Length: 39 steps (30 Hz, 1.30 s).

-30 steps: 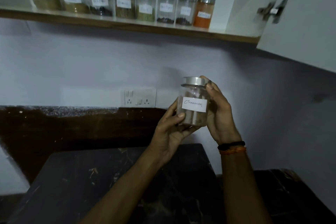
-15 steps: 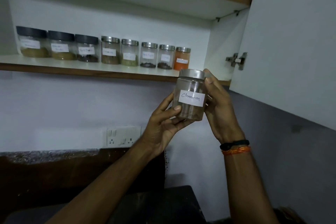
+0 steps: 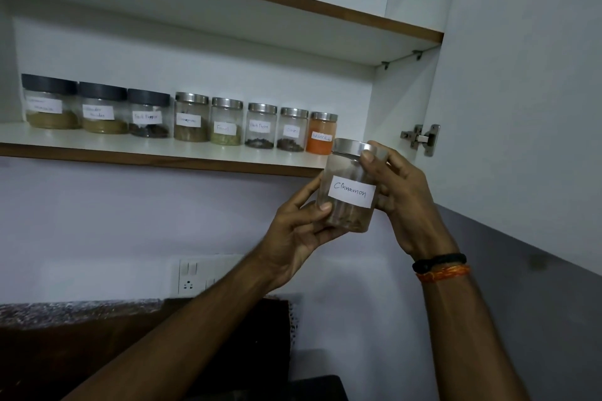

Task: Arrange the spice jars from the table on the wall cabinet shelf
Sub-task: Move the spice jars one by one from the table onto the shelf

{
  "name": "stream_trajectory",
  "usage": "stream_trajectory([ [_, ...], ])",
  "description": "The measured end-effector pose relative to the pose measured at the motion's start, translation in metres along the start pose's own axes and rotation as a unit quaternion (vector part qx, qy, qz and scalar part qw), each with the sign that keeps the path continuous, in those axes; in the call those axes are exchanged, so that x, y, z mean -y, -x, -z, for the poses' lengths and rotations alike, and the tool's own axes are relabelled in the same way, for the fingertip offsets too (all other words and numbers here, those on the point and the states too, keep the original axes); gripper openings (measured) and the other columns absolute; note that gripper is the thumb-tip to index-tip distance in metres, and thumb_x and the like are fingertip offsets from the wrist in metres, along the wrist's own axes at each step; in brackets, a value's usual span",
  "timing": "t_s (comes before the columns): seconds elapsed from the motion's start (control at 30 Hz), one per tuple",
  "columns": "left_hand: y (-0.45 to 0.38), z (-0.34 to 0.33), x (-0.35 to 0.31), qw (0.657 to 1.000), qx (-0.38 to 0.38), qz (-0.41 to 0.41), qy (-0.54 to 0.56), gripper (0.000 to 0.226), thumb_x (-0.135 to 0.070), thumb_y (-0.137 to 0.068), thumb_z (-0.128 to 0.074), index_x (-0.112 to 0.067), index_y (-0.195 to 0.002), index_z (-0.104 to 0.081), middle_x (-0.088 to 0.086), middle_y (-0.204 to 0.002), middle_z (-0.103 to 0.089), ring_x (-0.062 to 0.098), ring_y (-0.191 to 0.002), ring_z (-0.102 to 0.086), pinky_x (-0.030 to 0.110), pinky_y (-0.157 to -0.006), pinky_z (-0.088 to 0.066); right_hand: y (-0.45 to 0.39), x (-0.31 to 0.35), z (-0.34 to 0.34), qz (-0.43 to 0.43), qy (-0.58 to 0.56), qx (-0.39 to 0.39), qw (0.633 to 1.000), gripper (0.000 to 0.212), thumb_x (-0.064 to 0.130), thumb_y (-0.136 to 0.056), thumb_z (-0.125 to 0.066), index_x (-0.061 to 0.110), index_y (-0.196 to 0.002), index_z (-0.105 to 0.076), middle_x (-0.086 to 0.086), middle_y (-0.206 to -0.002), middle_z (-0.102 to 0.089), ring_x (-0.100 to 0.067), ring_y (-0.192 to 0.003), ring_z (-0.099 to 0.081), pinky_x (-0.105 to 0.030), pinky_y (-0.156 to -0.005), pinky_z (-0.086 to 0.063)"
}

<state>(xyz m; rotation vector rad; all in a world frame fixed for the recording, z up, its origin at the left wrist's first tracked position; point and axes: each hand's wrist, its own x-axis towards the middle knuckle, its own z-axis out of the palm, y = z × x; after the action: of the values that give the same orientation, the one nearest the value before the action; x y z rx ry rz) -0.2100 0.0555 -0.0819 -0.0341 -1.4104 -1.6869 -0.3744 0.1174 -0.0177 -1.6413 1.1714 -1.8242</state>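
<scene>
A clear jar with a steel lid and a white label reading Cinnamon [image 3: 350, 192] is held up in both hands, just below and in front of the right end of the cabinet shelf [image 3: 163, 153]. My left hand [image 3: 299, 228] cups its lower left side, thumb on the front. My right hand [image 3: 400, 198] grips its right side, thumb at the lid. Several labelled spice jars stand in a row on the shelf, ending with an orange-filled jar [image 3: 321, 133] right beside the held jar's lid.
The open cabinet door [image 3: 521, 91] stands at the right, its hinge [image 3: 422, 140] close to my right hand. A bare stretch of shelf lies between the orange jar and the cabinet's side wall. An upper shelf [image 3: 293, 6] runs above. A wall socket [image 3: 192, 277] sits below.
Both hands have raised the cinnamon jar from above the table up to shelf level. The view has tilted up, so the shelf and jar row now sit lower in the frame.
</scene>
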Motion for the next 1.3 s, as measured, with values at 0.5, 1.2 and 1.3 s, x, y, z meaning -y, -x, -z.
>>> stream_trajectory([
  [0.5, -0.109, 0.048, -0.055, 0.581, 0.061, -0.217, -0.782, 0.039, -0.026, -0.096, -0.051, -0.011, -0.13, -0.065, 0.004, -0.12, -0.068, 0.017, -0.106, -0.061, 0.028, -0.083, -0.048, -0.117, -0.009, 0.037, 0.061, 0.01, -0.067, 0.996, 0.032, 0.03, -0.089, -0.074, 0.019, -0.119, -0.069, -0.007, -0.111, -0.075, -0.019, -0.092, -0.077, -0.026, -0.061, -0.058],
  [1.2, -0.193, 0.043, -0.032, 0.522, 0.218, 0.107, -0.818, 0.074, -0.055, -0.101, -0.045, -0.018, -0.159, -0.019, 0.008, -0.164, -0.027, 0.024, -0.148, -0.029, 0.04, -0.118, -0.024, -0.266, -0.11, 0.045, 0.002, 0.129, -0.09, 0.988, 0.029, 0.025, -0.084, -0.079, 0.014, -0.108, -0.066, -0.01, -0.12, -0.067, -0.031, -0.11, -0.066, -0.055, -0.093, -0.058],
  [1.3, -0.196, 0.046, -0.031, 0.526, 0.218, 0.112, -0.814, 0.075, -0.055, -0.1, -0.045, -0.018, -0.159, -0.02, 0.007, -0.164, -0.027, 0.024, -0.148, -0.029, 0.041, -0.118, -0.024, -0.274, -0.115, 0.042, 0.0, 0.145, -0.088, 0.985, 0.035, 0.023, -0.085, -0.079, 0.011, -0.114, -0.064, -0.013, -0.121, -0.067, -0.032, -0.111, -0.065, -0.053, -0.094, -0.058],
])
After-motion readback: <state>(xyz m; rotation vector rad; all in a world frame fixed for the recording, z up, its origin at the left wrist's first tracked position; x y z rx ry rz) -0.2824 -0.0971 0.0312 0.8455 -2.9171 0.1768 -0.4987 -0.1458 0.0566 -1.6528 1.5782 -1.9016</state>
